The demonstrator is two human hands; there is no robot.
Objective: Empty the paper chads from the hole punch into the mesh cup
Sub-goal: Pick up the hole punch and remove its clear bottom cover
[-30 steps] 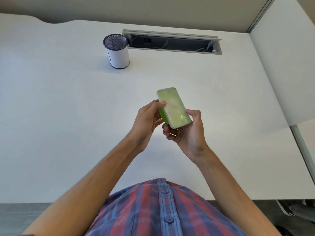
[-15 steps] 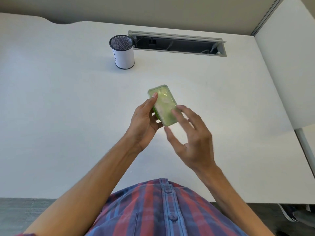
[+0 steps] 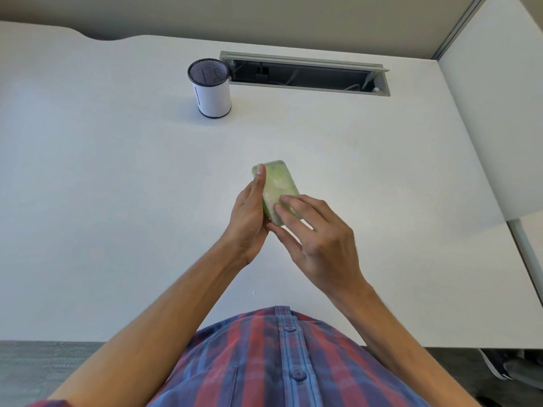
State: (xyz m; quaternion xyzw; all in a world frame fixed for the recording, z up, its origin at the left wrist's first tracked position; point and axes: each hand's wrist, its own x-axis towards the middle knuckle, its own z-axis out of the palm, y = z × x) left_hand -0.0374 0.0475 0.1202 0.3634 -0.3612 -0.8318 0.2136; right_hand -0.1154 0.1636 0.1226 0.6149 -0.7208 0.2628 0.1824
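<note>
Here your left hand point(image 3: 249, 218) has its grip clamped along the edge of the hole punch point(image 3: 277, 190), a rounded slab of translucent green plastic with pale chads showing through its cloudy base, held above the smooth white bench point(image 3: 117, 186). Your right hand point(image 3: 320, 242) rests spread fingertips point(image 3: 283, 198) on the near end, not closed around it. The mesh cup point(image 3: 212, 89), a black wire cylinder wrapped in white, stands upright well apart, just beside the grey cable slot point(image 3: 305, 74).

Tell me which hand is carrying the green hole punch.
The left hand: it wraps the hole punch along its side, thumb at the top. The right hand only rests spread fingertips on its face.
</note>
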